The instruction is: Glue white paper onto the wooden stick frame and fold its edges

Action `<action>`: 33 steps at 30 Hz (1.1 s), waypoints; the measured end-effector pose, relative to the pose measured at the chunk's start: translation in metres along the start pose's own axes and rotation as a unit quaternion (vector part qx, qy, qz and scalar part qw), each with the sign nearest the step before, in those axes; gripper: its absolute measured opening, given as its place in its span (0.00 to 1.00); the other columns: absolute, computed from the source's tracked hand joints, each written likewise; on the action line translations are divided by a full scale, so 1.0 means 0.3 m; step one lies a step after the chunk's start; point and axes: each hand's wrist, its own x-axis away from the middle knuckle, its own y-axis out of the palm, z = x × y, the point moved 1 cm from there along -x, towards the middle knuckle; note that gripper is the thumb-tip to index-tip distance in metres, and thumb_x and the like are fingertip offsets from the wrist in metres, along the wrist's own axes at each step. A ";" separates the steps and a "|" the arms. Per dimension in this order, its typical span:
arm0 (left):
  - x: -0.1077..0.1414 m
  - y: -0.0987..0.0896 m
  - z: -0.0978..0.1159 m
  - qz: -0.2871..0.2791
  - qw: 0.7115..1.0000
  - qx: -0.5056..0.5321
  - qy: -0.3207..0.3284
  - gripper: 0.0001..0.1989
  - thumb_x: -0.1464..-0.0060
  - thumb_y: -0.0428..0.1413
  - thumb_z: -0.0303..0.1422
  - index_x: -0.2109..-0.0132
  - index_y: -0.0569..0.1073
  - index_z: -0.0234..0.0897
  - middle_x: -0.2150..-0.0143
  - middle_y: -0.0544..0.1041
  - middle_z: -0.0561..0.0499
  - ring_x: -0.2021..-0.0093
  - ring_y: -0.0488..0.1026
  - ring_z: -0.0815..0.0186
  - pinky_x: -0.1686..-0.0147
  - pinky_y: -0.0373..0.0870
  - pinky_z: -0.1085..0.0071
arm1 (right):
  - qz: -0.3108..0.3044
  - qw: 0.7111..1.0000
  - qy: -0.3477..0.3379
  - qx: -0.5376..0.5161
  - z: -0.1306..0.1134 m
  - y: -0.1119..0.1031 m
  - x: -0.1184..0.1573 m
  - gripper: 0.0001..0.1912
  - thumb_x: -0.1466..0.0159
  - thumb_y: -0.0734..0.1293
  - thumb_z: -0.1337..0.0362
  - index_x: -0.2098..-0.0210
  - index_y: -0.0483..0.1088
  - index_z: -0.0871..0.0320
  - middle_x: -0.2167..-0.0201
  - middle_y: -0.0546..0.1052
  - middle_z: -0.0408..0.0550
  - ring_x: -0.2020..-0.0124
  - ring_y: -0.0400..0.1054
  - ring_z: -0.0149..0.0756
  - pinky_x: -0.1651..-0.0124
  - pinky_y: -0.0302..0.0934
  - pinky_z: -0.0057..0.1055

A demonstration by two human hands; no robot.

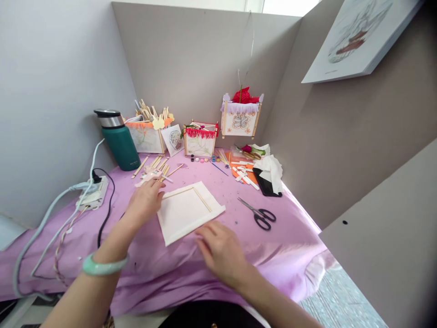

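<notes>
A white sheet [182, 212] lies on the purple cloth in front of me, with thin wooden sticks [202, 199] along its far and right sides. Its near edge looks folded over. My left hand [147, 200], with a pale green bangle [104, 265] on the wrist, is at the sheet's far left corner. Its fingers are curled beside a pinkish-white object [150, 175]; what they grip is hidden. By the near edge of the sheet, my right hand [220, 248] has its thumb and fingers apart, with nothing visible between them. Black-handled scissors [261, 215] lie to the right.
Loose sticks [160, 164] lie beyond my left hand. A green tumbler [121, 143], decorated paper boxes [200, 142] and small paint pots [203, 160] stand behind. Cables run to a power strip [94, 193] on the left. White tissue [272, 171] covers a black phone-like slab [264, 184].
</notes>
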 end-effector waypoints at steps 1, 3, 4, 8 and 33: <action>0.047 0.003 0.033 0.029 0.999 0.009 0.016 0.12 0.42 0.46 0.32 0.55 0.71 0.33 0.53 0.74 0.42 0.50 0.68 0.56 0.50 0.62 0.62 | 0.025 0.999 0.023 0.010 0.053 -0.015 0.007 0.09 0.35 0.60 0.68 0.59 0.71 0.57 0.63 0.73 0.50 0.60 0.66 0.37 0.57 0.60 0.32; 0.144 0.008 0.091 0.074 0.997 0.022 -0.001 0.13 0.41 0.47 0.37 0.57 0.71 0.36 0.56 0.75 0.45 0.54 0.71 0.57 0.54 0.65 0.64 | 0.062 0.995 0.067 0.029 0.154 -0.042 0.013 0.10 0.35 0.59 0.68 0.60 0.72 0.57 0.63 0.74 0.50 0.60 0.67 0.38 0.56 0.60 0.33; 0.187 0.010 0.110 0.079 0.996 0.021 -0.043 0.13 0.41 0.47 0.38 0.58 0.71 0.36 0.58 0.75 0.45 0.57 0.72 0.58 0.58 0.66 0.64 | 0.074 0.993 0.090 0.036 0.196 -0.052 0.011 0.10 0.35 0.60 0.67 0.59 0.72 0.58 0.62 0.74 0.50 0.60 0.67 0.38 0.56 0.60 0.33; 0.285 0.014 0.142 -0.017 0.979 -0.002 -0.202 0.19 0.41 0.45 0.43 0.50 0.68 0.35 0.70 0.77 0.49 0.67 0.75 0.56 0.69 0.64 0.65 | 0.054 0.982 0.173 0.057 0.290 -0.062 -0.030 0.13 0.35 0.62 0.63 0.52 0.69 0.59 0.59 0.74 0.51 0.60 0.69 0.39 0.55 0.59 0.33; 0.276 -0.017 0.236 0.121 0.991 0.034 0.043 0.15 0.38 0.46 0.36 0.51 0.73 0.36 0.58 0.77 0.45 0.58 0.74 0.61 0.58 0.69 0.65 | 0.059 0.985 0.110 0.119 0.134 -0.095 0.050 0.13 0.34 0.61 0.60 0.56 0.70 0.61 0.58 0.76 0.54 0.57 0.69 0.42 0.55 0.60 0.37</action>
